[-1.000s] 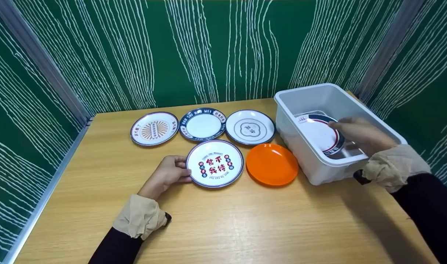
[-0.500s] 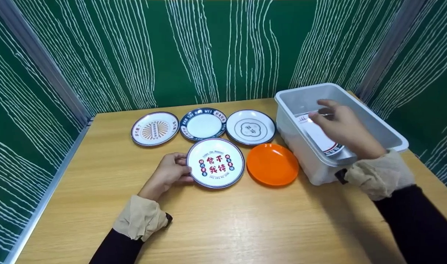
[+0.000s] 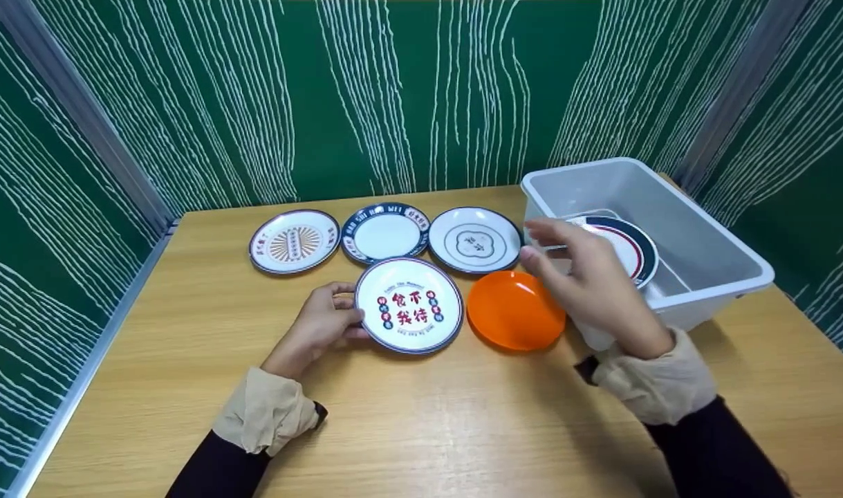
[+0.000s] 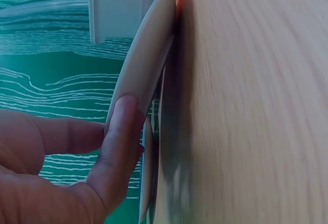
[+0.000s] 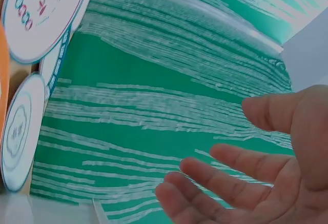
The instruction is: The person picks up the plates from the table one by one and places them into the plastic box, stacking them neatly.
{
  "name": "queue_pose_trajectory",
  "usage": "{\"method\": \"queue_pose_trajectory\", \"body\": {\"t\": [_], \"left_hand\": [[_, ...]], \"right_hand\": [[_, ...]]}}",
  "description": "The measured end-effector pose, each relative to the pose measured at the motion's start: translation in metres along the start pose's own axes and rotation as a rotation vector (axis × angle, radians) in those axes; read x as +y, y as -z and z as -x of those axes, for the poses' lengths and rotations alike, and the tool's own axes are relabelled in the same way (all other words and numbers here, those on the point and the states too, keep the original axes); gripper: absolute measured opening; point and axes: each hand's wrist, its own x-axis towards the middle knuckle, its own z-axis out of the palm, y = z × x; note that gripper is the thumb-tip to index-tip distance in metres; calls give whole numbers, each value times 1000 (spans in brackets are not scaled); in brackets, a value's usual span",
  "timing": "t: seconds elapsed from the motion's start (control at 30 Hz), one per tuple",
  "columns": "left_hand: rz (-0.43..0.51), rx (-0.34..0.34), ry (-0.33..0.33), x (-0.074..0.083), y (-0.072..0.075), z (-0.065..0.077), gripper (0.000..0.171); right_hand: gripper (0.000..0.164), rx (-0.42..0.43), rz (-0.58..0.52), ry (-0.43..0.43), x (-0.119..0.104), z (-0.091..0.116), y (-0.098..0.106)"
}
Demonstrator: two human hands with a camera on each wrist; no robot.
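Note:
My left hand (image 3: 321,319) pinches the left rim of a white plate with red characters (image 3: 409,306), thumb on one face and fingers behind. In the left wrist view this plate (image 4: 146,55) tilts up off the table. Empty, with fingers spread, my right hand (image 3: 590,277) hovers over the near left side of a pale plastic bin (image 3: 705,302), beside an orange plate (image 3: 511,315). Inside the bin lies a white plate with a dark blue and red rim (image 3: 639,249), partly hidden by the right hand.
Along the back of the wooden table (image 3: 421,429) lie a sunburst plate (image 3: 293,242), a blue-rimmed lettered plate (image 3: 385,233) and a plate with a flower-shaped outline (image 3: 475,239). Green walls (image 3: 421,97) with white lines enclose the table.
My right hand has come away from the plate in the bin and moved left, empty, toward the orange plate. The left hand keeps its hold; its plate has risen slightly.

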Motion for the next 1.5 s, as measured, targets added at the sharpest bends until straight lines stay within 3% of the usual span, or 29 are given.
{"method": "queue_pose_trajectory", "body": {"t": [0.43,0.6,0.83,1.07,1.2,1.3,1.5], "left_hand": [[-31,30,-37,11,-2,10,53],[-36,36,-59,20,-1,20,54],[25,39,-83,31,-5,32,57],[61,35,-80,42,-8,45,55],[79,35,-71,46,-10,51,54],[112,40,-69,48,-12,54,53],[203,47,-69,49,-17,59,54]], "right_hand": [[45,-96,-37,63,1,1,-44],[48,-126,-57,-1,3,-1,-52],[65,-137,-40,-82,9,-2,-70],[73,-134,-129,-254,16,-3,-86],[75,-148,-228,-356,17,-3,-91],[75,-149,-365,-445,15,-3,-94],[61,-155,-946,-616,7,-2,-97]]}}
